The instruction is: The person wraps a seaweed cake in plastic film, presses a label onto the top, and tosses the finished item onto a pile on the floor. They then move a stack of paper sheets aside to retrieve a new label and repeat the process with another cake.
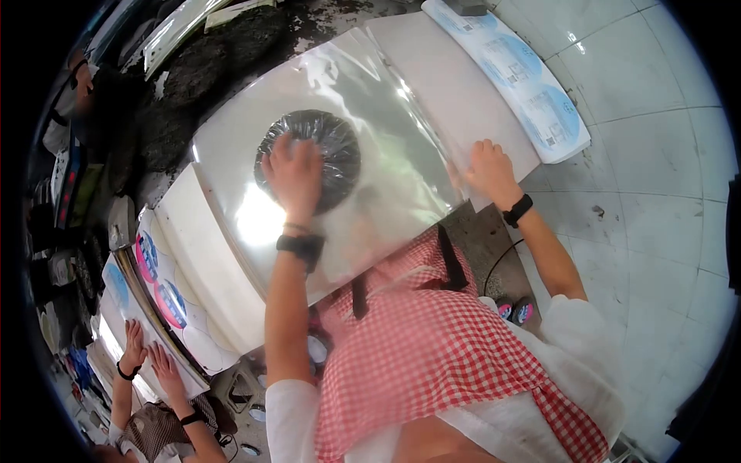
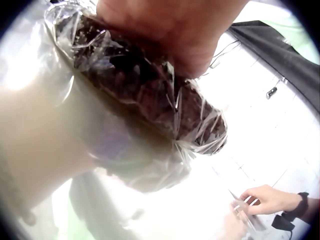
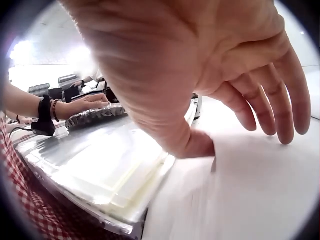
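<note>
A round black pad [image 1: 340, 158], wrapped in crinkled clear plastic, lies against a shiny flat plate [image 1: 370, 204]. My left hand [image 1: 293, 177] grips it from above, fingers bent over its top; in the left wrist view the heel of the hand [image 2: 160, 30] presses close on the wrapping. Beyond the plate's right edge, my right hand [image 1: 492, 174] is at a plain white sheet [image 1: 432, 69]. In the right wrist view its fingers [image 3: 272, 100] reach down, spread and nearly straight, over the white surface, with the thumb tip at a sheet edge.
Printed blue-and-white label sheets [image 1: 513, 69] lie at the far right. Left of the plate are a white board [image 1: 204, 247] and pink-and-blue printed sheets [image 1: 174, 297]. Another person's hands [image 1: 147, 359] rest on a surface at the lower left. Dark stained equipment [image 1: 201, 85] stands behind.
</note>
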A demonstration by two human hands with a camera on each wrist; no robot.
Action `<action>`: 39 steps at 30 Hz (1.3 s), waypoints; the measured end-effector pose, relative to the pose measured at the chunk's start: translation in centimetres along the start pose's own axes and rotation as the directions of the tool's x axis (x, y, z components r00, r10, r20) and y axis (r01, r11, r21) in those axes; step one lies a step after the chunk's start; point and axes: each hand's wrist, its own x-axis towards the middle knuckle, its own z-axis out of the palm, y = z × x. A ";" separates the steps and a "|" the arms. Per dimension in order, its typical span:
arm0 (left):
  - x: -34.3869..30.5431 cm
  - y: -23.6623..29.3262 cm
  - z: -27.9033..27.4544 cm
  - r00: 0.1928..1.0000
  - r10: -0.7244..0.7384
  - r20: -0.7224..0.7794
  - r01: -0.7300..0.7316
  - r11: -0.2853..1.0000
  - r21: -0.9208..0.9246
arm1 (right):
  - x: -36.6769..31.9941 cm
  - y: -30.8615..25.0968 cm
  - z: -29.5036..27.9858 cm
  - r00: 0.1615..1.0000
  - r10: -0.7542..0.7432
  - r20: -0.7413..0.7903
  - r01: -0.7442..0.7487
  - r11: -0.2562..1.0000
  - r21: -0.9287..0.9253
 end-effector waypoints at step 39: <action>-0.8 -0.4 1.5 1.000 -0.016 -0.002 0.015 0.998 -0.068 | 0.1 19.4 6.5 0.944 -0.152 0.293 0.313 0.694 -0.648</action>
